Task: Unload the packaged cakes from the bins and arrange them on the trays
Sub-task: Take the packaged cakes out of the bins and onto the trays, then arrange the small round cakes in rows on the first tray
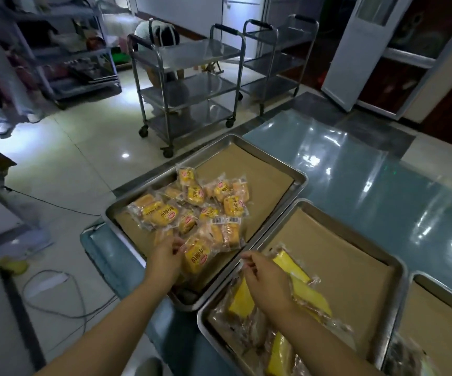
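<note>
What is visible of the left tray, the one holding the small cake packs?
The left tray is a shallow rectangular pan of shiny metal with a raised rim and rounded corners, lined with brown paper. It lies flat on the table, turned at an angle, close beside a second tray. A loose, overlapping pile of cake packs fills its middle and near part; the far end shows bare paper. The left hand grips one pack at the near end.

Dim, bluish room light. Bright glare patches dot the glossy tabletop (355,185) and the tiled floor (84,147). Wide-angle bending bows the edges; the far shelving (65,50) is soft and smeared.
</note>
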Demonstrator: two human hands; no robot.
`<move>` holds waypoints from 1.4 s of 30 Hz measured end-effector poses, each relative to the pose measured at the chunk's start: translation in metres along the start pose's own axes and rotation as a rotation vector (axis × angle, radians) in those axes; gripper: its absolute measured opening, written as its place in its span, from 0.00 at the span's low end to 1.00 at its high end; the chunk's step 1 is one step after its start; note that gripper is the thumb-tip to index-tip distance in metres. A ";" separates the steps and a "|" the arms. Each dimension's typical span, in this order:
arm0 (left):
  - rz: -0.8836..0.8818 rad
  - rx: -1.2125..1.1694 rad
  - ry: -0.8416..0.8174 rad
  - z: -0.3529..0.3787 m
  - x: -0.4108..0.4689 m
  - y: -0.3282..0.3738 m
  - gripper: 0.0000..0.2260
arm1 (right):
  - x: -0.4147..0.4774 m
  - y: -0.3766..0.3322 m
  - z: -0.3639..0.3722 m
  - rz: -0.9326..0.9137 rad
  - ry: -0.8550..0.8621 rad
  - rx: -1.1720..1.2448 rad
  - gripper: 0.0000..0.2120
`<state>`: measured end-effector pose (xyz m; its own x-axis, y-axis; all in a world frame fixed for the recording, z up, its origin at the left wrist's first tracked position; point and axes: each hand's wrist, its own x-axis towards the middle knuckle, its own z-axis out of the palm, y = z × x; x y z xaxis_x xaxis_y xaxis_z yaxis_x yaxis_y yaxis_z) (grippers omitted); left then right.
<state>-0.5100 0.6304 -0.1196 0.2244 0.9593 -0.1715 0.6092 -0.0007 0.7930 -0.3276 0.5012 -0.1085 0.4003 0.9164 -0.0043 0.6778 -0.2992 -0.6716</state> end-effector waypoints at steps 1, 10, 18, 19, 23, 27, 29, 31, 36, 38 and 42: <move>0.022 0.029 -0.024 0.000 0.006 -0.002 0.05 | 0.004 -0.001 0.000 0.005 0.009 -0.016 0.10; 0.213 0.161 -0.282 -0.025 0.065 -0.016 0.09 | 0.053 -0.038 0.023 0.133 0.080 -0.043 0.10; 0.375 0.075 -0.372 -0.077 0.165 -0.018 0.11 | 0.108 -0.109 0.088 0.275 0.137 0.015 0.11; 0.394 0.096 -0.375 -0.083 0.174 -0.017 0.12 | 0.114 -0.115 0.095 0.287 0.150 0.013 0.09; 0.457 0.154 -0.394 -0.096 0.205 -0.012 0.09 | 0.134 -0.131 0.112 0.332 0.161 -0.002 0.08; 0.516 0.199 -0.332 -0.088 0.234 -0.007 0.06 | 0.151 -0.132 0.112 0.345 0.205 -0.019 0.08; 0.482 0.233 -0.346 -0.077 0.247 -0.004 0.08 | 0.163 -0.126 0.110 0.322 0.224 -0.009 0.08; 0.418 0.265 -0.383 -0.067 0.257 -0.002 0.12 | 0.179 -0.120 0.107 0.301 0.218 0.020 0.08; 0.367 0.350 -0.477 -0.047 0.281 0.001 0.15 | 0.227 -0.101 0.098 0.211 0.270 -0.041 0.09; 0.372 0.349 -0.494 -0.039 0.293 0.001 0.15 | 0.247 -0.093 0.094 0.199 0.282 -0.082 0.09; 0.433 0.340 -0.506 -0.023 0.313 0.005 0.20 | 0.279 -0.079 0.089 0.180 0.243 -0.241 0.13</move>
<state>-0.4539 0.9372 -0.1559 0.7703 0.6060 -0.1986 0.5702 -0.5150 0.6401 -0.3244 0.8038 -0.1221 0.6413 0.7622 0.0889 0.6972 -0.5303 -0.4825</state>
